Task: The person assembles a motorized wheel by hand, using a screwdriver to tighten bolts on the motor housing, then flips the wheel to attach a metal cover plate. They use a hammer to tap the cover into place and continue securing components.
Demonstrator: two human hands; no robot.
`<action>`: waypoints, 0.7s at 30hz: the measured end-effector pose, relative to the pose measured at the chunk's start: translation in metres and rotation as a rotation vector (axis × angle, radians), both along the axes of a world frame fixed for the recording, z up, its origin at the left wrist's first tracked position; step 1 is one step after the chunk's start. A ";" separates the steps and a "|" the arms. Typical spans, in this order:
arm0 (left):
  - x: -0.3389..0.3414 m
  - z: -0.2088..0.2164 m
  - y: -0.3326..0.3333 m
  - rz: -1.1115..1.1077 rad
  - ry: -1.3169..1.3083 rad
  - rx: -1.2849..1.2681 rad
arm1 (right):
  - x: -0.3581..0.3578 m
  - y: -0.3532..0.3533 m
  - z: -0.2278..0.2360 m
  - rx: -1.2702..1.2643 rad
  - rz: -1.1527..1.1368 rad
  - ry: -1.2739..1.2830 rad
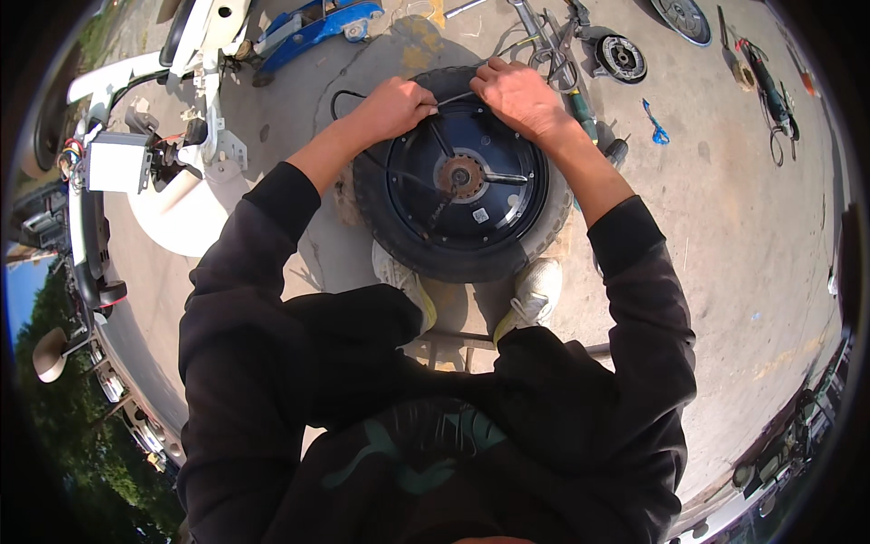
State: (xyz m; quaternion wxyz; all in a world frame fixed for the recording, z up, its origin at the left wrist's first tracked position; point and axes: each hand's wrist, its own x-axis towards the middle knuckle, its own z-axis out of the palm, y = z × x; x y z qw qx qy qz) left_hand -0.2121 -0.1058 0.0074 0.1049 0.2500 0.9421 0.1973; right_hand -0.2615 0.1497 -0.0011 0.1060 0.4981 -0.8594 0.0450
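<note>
Black-tyred, the hub-motor wheel [463, 198] lies face-up on grey concrete [716, 227], its near edge beside white sneakers [537, 288]. Over its far part, in the head view, the left hand [390, 111] pinches a thin cable [455, 99] that reaches the curled right hand [521, 95]; whether that one grips it, I cannot tell.

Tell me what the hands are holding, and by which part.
The left hand and right hand seem to pinch a dark cord along a short stretch over the wheel; its ends are unclear.
</note>
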 end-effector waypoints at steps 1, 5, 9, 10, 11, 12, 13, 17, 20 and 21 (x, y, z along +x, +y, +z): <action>0.000 -0.001 0.000 -0.002 0.012 0.008 | 0.000 -0.001 -0.003 0.001 0.000 0.027; 0.000 -0.001 -0.001 0.009 0.051 -0.005 | 0.000 -0.004 0.000 0.015 -0.001 0.061; 0.007 0.002 0.003 0.059 0.053 -0.024 | -0.005 -0.005 -0.002 0.010 0.078 0.155; 0.010 0.002 0.006 0.069 0.061 -0.027 | -0.008 -0.004 -0.003 -0.004 0.100 0.177; 0.012 0.000 0.008 0.081 0.070 -0.030 | -0.011 -0.004 -0.005 -0.018 0.124 0.201; 0.013 -0.001 0.009 0.093 0.079 -0.034 | -0.013 -0.004 -0.006 -0.018 0.131 0.196; 0.014 -0.002 0.009 0.095 0.093 -0.059 | -0.015 -0.003 -0.007 -0.018 0.136 0.192; 0.019 -0.010 0.011 0.084 0.149 -0.109 | -0.012 -0.003 -0.003 0.012 0.084 0.068; 0.022 -0.012 0.008 0.038 0.195 -0.091 | 0.016 0.004 -0.009 -0.022 -0.071 -0.067; 0.022 -0.013 0.008 0.020 0.209 -0.080 | 0.020 0.004 -0.014 -0.086 -0.113 -0.091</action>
